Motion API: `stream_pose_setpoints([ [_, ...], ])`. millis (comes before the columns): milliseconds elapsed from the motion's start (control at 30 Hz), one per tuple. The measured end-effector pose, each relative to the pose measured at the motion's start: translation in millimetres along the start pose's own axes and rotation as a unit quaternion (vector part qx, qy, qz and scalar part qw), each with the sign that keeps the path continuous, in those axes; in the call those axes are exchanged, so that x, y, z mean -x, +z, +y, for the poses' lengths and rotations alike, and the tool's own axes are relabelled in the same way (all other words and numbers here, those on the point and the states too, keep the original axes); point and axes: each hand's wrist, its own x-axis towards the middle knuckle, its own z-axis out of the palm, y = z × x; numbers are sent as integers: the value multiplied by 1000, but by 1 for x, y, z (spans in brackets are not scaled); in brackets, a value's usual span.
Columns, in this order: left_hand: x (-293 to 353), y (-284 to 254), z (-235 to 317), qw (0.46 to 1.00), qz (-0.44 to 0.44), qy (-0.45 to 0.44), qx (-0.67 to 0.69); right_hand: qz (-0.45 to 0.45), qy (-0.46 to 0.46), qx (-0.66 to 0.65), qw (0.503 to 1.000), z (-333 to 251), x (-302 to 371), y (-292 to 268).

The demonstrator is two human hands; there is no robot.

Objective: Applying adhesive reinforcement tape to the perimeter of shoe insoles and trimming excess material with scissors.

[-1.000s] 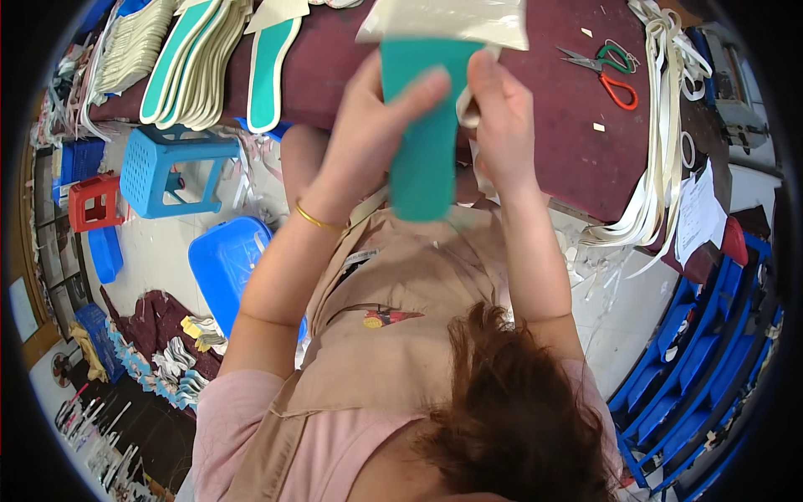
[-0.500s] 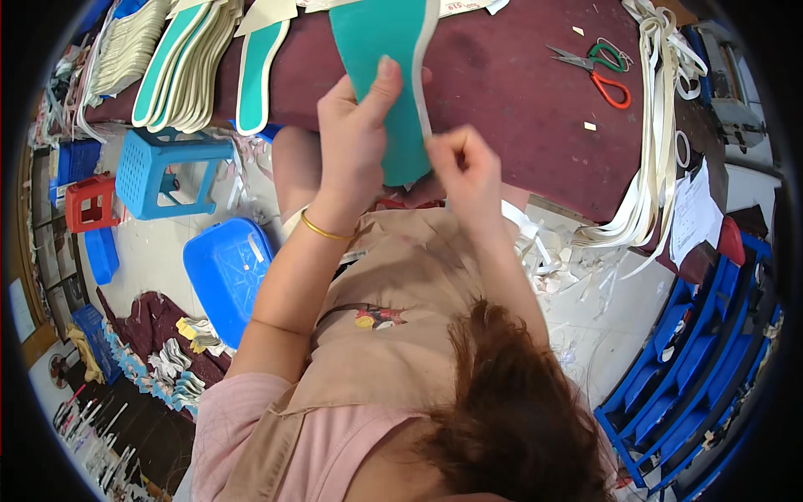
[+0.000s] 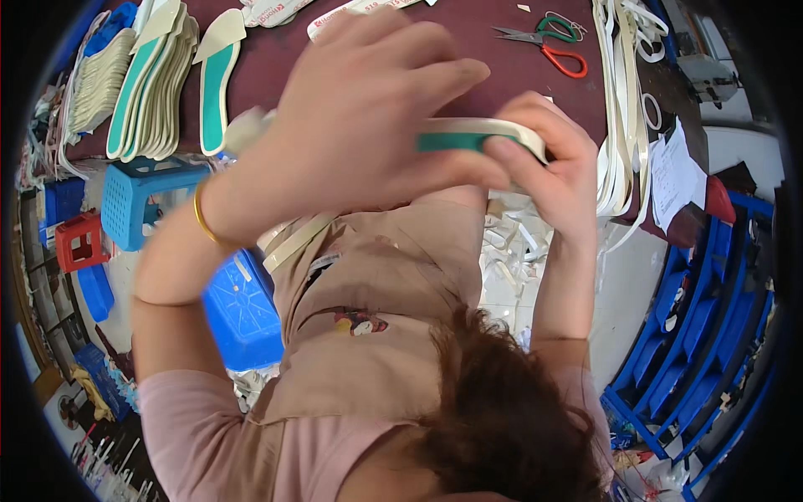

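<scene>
A green insole with a cream edge (image 3: 456, 140) is held sideways above my lap. My right hand (image 3: 556, 163) grips its right end, thumb on the green face and fingers round the far side. In front of its middle is my left hand (image 3: 360, 109), blurred, with fingers and thumb spread apart; it hides much of the insole. A cream piece (image 3: 249, 130), also blurred, shows beyond my left wrist. Below my left hand, a cream strip (image 3: 297, 243) slants across my apron (image 3: 376, 243).
Several green-and-cream insoles (image 3: 155, 92) stand at the table's left, with a single one (image 3: 219, 92) beside them. Scissors (image 3: 548, 42) with red and green handles lie at the far right, near hanging cream strips (image 3: 615, 125). A blue stool (image 3: 150, 201) and blue basin (image 3: 242, 318) are at left.
The insole has turned from upright to sideways. My left hand has let go and spread its fingers; my right hand has moved from pinching the edge to gripping the right end.
</scene>
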Motion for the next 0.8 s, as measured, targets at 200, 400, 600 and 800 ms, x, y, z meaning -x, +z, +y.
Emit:
stream_pose_setpoints([
  [200, -28, -29, -13, 924, -351, -110, 106, -46, -97, -61, 992, -9, -32, -37],
  [400, -10, -27, -1, 935, -136, -184, 273, 87, -61, -237, 966, 10, -17, -1],
  [600, -7, 15, 28, 787, 192, -331, 484, 154, -14, -463, 872, 26, -10, 57],
  [800, -26, 42, 17, 720, 189, -397, 537, 149, 100, -307, 935, 18, -25, 30],
])
